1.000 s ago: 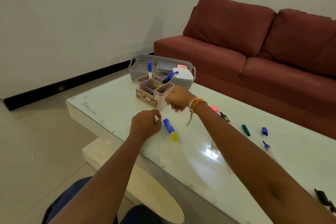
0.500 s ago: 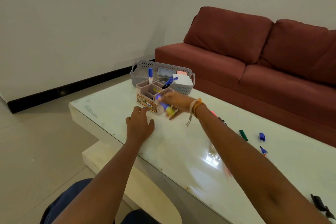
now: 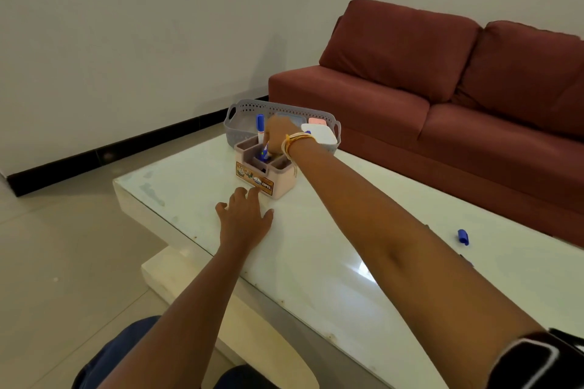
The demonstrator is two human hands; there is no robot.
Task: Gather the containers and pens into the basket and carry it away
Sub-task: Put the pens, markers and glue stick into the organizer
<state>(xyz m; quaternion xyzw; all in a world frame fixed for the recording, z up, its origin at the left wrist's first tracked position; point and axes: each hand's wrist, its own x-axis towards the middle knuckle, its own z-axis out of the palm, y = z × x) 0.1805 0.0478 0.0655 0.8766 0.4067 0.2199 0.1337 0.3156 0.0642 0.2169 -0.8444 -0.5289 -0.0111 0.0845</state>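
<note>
A pink pen organiser with several compartments stands on the white table, in front of a grey perforated basket. My right hand is over the organiser, fingers closed on a blue pen whose tip is down in a compartment. Another blue-capped marker stands upright in the organiser. Inside the basket lie a white-lidded container, a clear one and a pink one. My left hand rests flat on the table, fingers spread, just in front of the organiser. A loose blue cap lies to the right.
A dark red sofa runs behind the table on the right. The table's left edge drops to a tiled floor. My forearm hides the pens further right on the table.
My right hand lifted the blue and yellow pen off the table and carried it to the organiser. My left hand opened and lies flat.
</note>
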